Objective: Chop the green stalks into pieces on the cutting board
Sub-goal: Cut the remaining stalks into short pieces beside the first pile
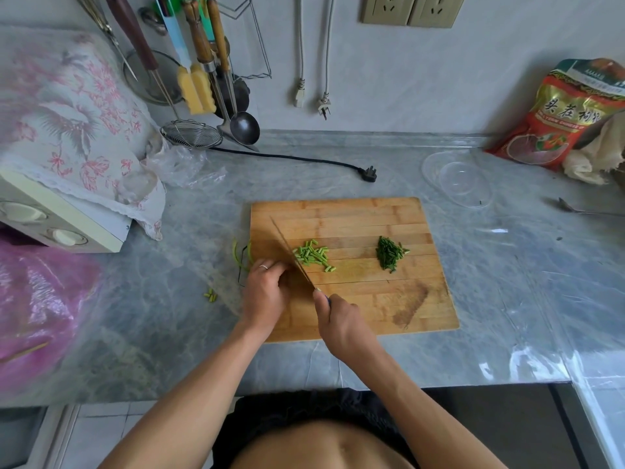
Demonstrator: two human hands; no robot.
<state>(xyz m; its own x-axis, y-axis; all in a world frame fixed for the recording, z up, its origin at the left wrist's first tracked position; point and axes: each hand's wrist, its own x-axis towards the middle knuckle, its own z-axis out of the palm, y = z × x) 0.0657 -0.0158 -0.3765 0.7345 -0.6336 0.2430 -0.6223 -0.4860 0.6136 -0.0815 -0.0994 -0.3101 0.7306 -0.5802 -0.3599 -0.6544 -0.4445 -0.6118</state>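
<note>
Two hands on the cutting board [372, 299]: left hand [265, 292] gripping green stalks [244, 257], right hand [341, 324] clasping knife [291, 253].

The grey marble tabletop [338, 170] carries a wooden cutting board [372, 299] at its centre, a clear lid [460, 181] at two o'clock, a black plug [369, 173] at twelve.

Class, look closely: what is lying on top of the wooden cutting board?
On the cutting board: light green stalk pieces, a darker chopped pile, the knife. The left hand covers any uncut stalks.
</note>
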